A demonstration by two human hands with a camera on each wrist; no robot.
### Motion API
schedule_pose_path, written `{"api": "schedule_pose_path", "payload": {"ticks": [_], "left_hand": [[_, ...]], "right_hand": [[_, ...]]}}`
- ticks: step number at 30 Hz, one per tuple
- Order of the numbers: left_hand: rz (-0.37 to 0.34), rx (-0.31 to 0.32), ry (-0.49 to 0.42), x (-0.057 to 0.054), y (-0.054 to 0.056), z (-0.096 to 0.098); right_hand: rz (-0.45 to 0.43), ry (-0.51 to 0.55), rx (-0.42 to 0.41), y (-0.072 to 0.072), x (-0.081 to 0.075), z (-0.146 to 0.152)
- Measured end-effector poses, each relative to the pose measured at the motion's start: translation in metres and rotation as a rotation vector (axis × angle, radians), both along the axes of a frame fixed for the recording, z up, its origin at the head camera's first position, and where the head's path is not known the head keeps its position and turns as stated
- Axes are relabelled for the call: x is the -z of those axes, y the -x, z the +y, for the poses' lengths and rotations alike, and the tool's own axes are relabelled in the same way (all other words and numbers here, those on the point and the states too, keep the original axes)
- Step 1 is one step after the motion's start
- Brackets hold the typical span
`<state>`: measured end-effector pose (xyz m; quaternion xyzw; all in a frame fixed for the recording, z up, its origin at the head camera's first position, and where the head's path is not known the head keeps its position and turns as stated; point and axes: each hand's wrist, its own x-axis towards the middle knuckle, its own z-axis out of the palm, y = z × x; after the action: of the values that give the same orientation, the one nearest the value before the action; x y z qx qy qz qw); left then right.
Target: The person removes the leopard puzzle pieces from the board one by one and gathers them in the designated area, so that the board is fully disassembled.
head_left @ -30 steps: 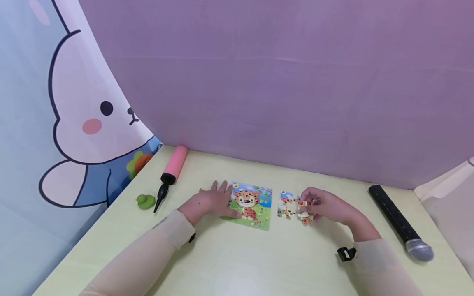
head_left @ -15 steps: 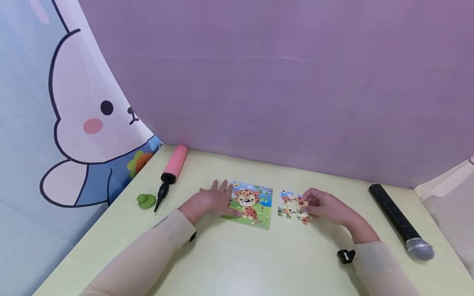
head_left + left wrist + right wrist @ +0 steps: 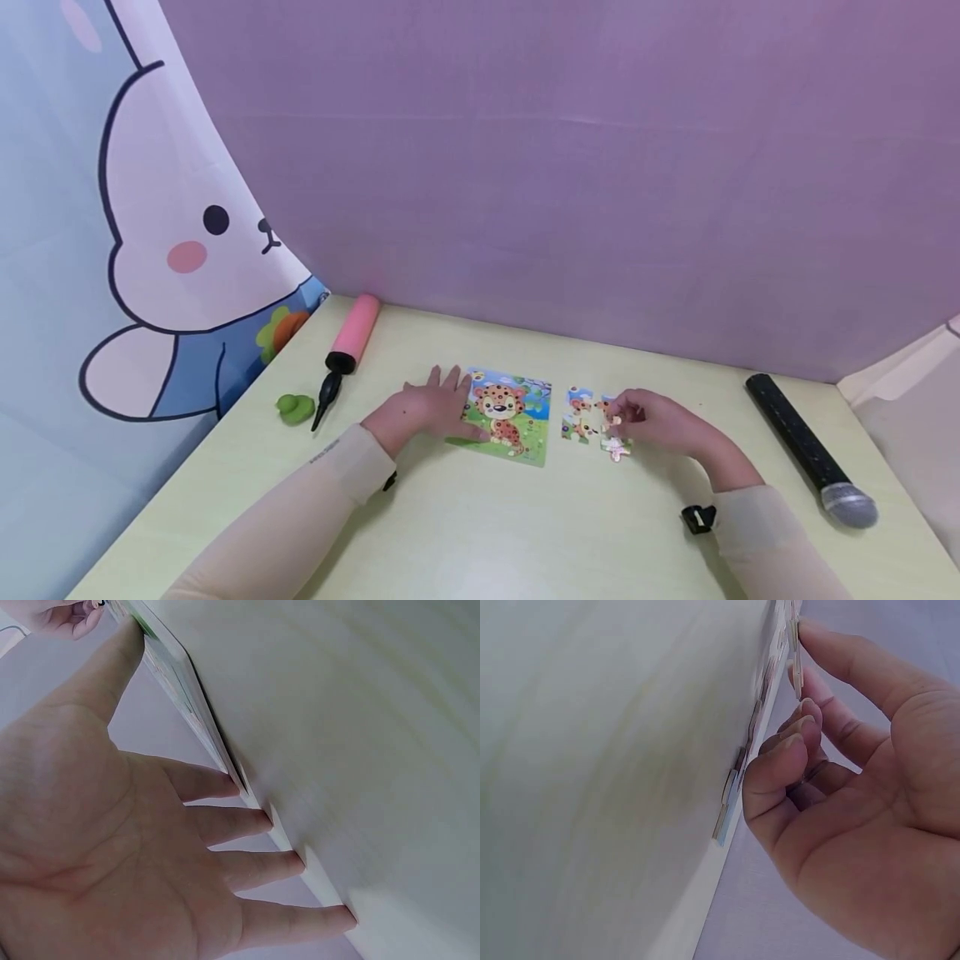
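Observation:
My left hand [image 3: 431, 406] rests with straight, spread fingers on the table, its thumb over the left edge of a square puzzle board [image 3: 531, 442] printed with a spotted leopard cub. The left wrist view shows the fingertips touching the table beside the board's edge [image 3: 202, 712]. Right of the board lie several joined jigsaw pieces [image 3: 577, 427]. Over their right side, my right hand [image 3: 660, 421] pinches a jigsaw piece [image 3: 616, 448] between thumb and index finger. That piece [image 3: 797, 671] appears edge-on in the right wrist view, where the other fingers are curled. My right fingers partly hide the pieces.
A pink hand pump [image 3: 356, 329] with a black nozzle and a green duck-shaped toy [image 3: 295, 408] lie at the left. At the right lies a black microphone [image 3: 806, 446]. A purple cloth [image 3: 562, 183] hangs behind the table [image 3: 487, 533].
My right hand has lowered slightly, and the jigsaw piece in its fingers has tilted and now catches the light. The left hand and the board have stayed put.

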<state>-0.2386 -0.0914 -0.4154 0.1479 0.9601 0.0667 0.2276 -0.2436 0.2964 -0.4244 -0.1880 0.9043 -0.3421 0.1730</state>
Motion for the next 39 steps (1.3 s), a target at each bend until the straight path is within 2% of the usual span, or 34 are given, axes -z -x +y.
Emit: {"api": "schedule_pose_path", "payload": {"ticks": [9, 22, 31, 39], "left_hand": [[-0.004, 0.002, 0.001, 0.001, 0.0, -0.001], [-0.004, 0.001, 0.007, 0.0, 0.0, 0.0], [-0.002, 0.003, 0.015, 0.0, 0.001, 0.0], [-0.006, -0.001, 0.012, -0.001, 0.001, 0.001]], "right_hand": [[-0.042, -0.023, 0.046, -0.002, -0.001, -0.004], [0.001, -0.024, 0.056, -0.001, -0.002, -0.008], [0.024, -0.001, 0.046, 0.004, -0.017, -0.017], [0.015, 0.051, 0.046, 0.012, -0.027, -0.041]]}}
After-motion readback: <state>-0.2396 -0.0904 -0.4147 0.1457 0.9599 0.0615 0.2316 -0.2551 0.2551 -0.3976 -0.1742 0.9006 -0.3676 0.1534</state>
